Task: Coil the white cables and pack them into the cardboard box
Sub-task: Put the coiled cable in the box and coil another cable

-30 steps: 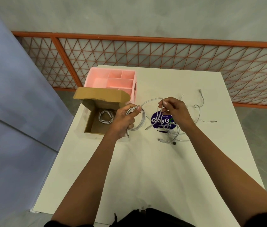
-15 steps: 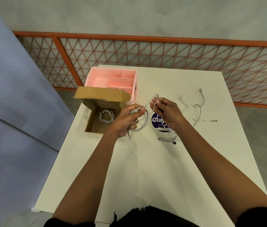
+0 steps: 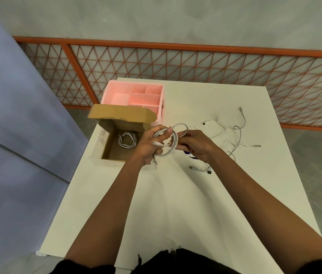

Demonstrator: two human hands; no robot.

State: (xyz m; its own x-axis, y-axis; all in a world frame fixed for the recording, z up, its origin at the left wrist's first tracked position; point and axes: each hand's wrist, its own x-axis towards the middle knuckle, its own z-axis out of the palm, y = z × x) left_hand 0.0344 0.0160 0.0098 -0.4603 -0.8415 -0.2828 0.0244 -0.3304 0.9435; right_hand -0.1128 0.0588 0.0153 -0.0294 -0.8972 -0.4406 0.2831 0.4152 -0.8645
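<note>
Curling round the neatly looped white cable (image 3: 174, 140), left fingers (image 3: 164, 133) grip; right fingers (image 3: 185, 134) pinch.

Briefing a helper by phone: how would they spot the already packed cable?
On the table, the cardboard box sits at the left edge, by the pink organiser. The packed cable lies coiled on its floor. It alone is boxed: another coil is in the left hand, loose cables lie at right.
</note>
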